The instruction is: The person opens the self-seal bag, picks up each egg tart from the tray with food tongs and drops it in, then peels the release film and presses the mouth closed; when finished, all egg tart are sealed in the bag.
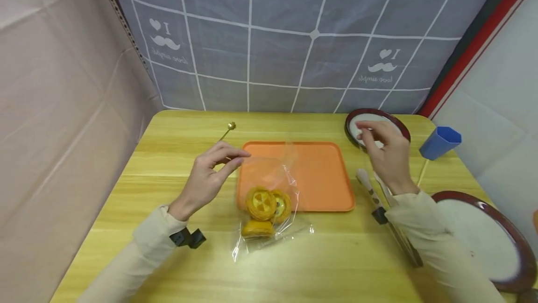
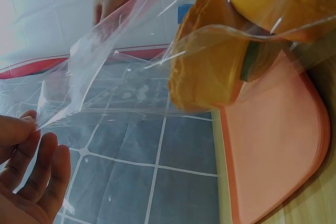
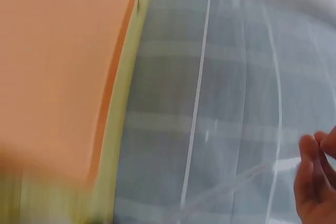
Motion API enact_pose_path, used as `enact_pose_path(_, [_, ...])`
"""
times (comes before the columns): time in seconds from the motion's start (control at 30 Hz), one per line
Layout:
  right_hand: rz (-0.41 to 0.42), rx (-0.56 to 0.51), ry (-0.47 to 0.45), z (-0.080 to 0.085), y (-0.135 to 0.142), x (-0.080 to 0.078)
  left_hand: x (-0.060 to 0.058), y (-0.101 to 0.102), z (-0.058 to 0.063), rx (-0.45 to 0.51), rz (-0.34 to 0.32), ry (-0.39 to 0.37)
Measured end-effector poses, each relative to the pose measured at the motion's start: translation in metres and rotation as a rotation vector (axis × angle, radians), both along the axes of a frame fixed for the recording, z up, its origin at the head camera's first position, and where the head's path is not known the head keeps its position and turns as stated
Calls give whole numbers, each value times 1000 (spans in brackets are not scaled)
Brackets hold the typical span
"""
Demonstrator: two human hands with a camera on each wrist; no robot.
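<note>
My left hand (image 1: 206, 172) pinches the upper edge of a clear plastic bag (image 2: 89, 72) between thumb and fingertips. Inside the bag are several round, orange-yellow tarts (image 1: 261, 203), one showing a wedge pattern on top. The bag's lower part lies over the front left of an orange tray (image 1: 321, 177) and the table before it. Raised over the right side of the table, my right hand (image 1: 388, 153) has thumb and fingertips together on a thin clear plastic strip (image 3: 247, 177), which trails from them in the right wrist view.
A small brown-rimmed plate (image 1: 350, 128) stands behind my right hand. A larger one (image 1: 475, 237) lies beside my right forearm. Tongs (image 1: 364, 181) lie partly under that arm, near a blue cup (image 1: 440, 143). A gold spoon (image 1: 231, 126) lies at the back left.
</note>
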State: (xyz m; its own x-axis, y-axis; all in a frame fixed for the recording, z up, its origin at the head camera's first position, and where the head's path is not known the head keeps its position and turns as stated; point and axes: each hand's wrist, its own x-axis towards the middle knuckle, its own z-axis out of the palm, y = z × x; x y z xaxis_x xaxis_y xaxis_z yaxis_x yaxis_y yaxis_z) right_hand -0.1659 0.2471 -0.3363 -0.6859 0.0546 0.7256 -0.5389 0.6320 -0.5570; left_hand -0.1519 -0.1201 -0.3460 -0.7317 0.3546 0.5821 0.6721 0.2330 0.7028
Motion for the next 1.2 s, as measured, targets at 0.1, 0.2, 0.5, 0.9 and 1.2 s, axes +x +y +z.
enact_pose_path(0.1, [165, 2, -179, 1, -32, -3, -1, 2, 0, 1, -8, 2])
enact_pose_path(0.2, [297, 3, -391, -1, -51, -7, -1, 3, 0, -5, -12, 0])
enact_pose_path(0.5, [671, -201, -731, -22, -73, -25, 8, 9, 17, 8, -5, 2])
enact_pose_path(0.9, [326, -4, -367, 3, -74, 2, 0, 3, 3, 3, -10, 1])
enact_pose_path(1.2, [322, -50, -101, 3, -57, 16, 5, 5, 14, 53, -33, -59])
